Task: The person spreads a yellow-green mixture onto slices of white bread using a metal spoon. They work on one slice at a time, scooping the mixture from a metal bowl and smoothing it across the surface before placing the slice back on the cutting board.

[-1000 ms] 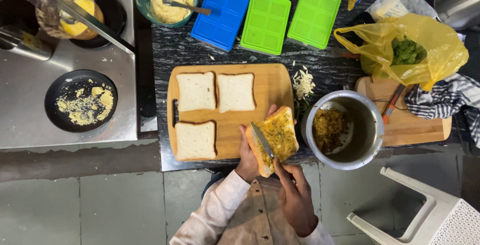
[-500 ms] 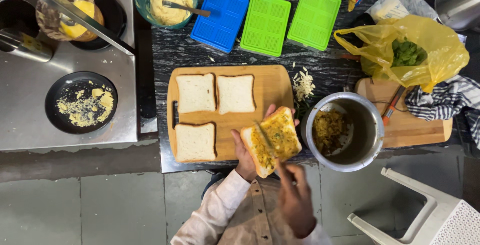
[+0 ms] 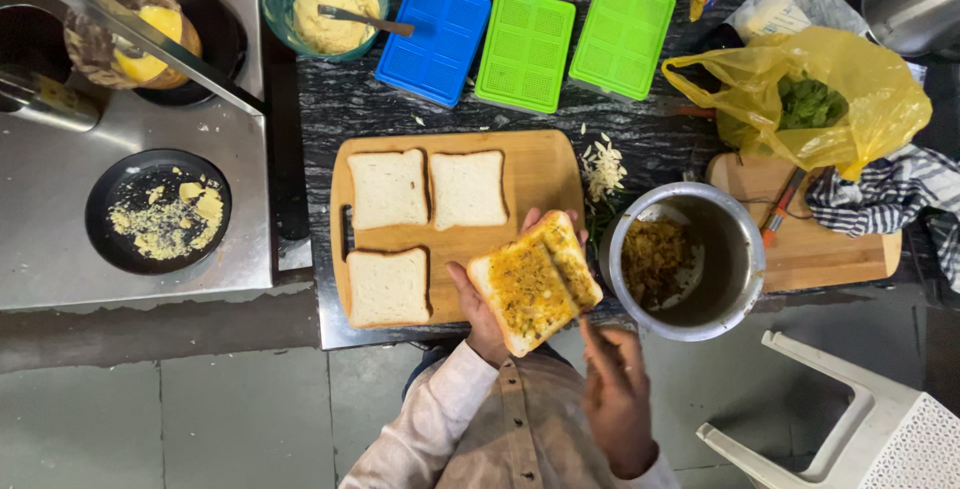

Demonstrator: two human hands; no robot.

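Bread [image 3: 535,284] spread with yellow filling sits in our left hand [image 3: 480,309], grasped from below, fingertips showing past its far edge, tilted over the near right corner of the board [image 3: 540,164]. Our right hand [image 3: 615,389] is just beside it at the near edge of the counter [image 3: 650,129], closed around a knife [image 3: 575,304] lying across the slice. On the board we see three plain slices [image 3: 388,187], two along the far edge and one at the near left corner. A steel pot [image 3: 740,249] of filling stands just right of the board.
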